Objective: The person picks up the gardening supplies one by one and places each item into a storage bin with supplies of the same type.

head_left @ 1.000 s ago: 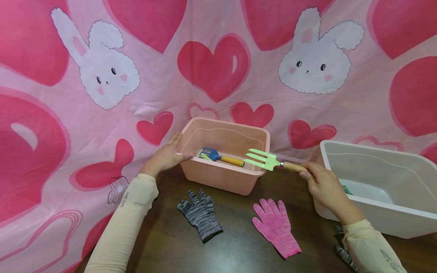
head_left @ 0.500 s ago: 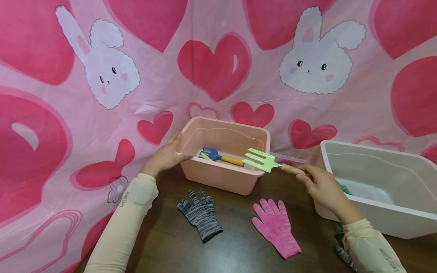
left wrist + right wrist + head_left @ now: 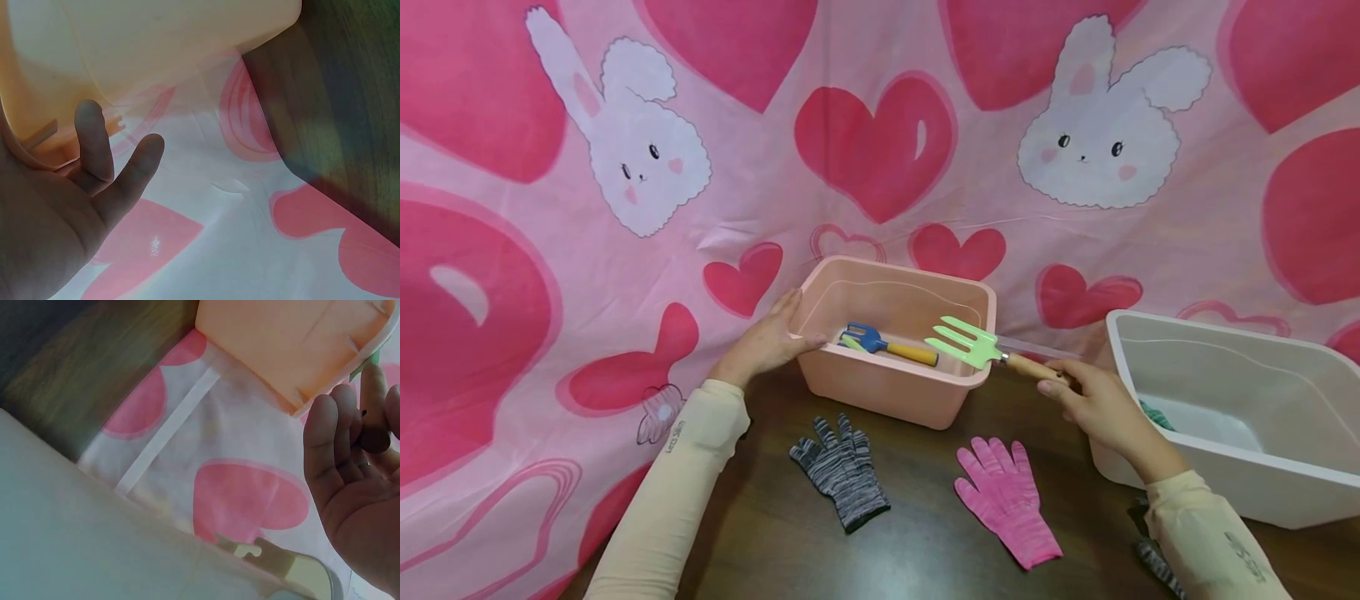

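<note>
the right hand (image 3: 1093, 406) is pinching the green fork's (image 3: 972, 343) wooden handle, poising it over the pink bin (image 3: 880, 392) already holding the blue rake (image 3: 886, 344), while the left hand (image 3: 765, 343), its fingers straight, is steadying the bin, with two gloves (image 3: 842, 472) lying at lower centre.

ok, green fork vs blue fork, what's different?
The green fork is held by the right hand, with its head over the pink bin's rim; the blue fork lies loose inside the bin. The green one has a pale wood handle, the blue one an orange handle. Both are small pronged garden tools.

Glossy plastic pink tub (image 3: 891, 392), wooden-handled fork (image 3: 973, 346), knitted cloth gloves (image 3: 842, 471)
</note>
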`<state>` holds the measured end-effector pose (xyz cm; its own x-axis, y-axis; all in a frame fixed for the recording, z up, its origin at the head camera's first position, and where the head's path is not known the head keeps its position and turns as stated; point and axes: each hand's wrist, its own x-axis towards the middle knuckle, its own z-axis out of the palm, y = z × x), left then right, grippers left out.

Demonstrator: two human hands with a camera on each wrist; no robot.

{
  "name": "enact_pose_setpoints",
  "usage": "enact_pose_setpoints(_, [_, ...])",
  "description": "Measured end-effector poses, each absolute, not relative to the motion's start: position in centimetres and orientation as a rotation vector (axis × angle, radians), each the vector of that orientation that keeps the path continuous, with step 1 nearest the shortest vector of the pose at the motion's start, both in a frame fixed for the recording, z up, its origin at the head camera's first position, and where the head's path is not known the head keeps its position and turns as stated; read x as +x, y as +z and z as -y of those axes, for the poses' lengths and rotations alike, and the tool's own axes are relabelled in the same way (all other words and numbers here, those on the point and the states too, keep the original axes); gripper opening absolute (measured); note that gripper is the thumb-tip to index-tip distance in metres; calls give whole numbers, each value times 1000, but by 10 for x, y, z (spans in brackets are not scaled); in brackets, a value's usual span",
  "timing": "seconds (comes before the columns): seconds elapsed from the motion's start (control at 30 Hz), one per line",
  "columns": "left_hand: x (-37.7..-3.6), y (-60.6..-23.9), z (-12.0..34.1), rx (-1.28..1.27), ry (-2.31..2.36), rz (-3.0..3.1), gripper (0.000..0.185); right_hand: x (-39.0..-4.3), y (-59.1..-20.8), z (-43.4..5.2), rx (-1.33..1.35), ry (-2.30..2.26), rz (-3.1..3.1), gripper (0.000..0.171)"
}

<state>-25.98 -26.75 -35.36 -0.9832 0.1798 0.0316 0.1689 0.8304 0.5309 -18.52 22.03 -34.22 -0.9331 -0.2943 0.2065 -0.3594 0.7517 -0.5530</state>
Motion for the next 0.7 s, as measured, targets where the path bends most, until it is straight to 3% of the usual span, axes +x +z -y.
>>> enact_pose_setpoints(0.47, [-257,-351,264,267,865,-2981,110,-199,-342,-212,555,823,2843,36])
enact_pose_setpoints(0.7, [-257,-350,264,275,858,-2985,112,-208,-340,-210,672,685,2752,28])
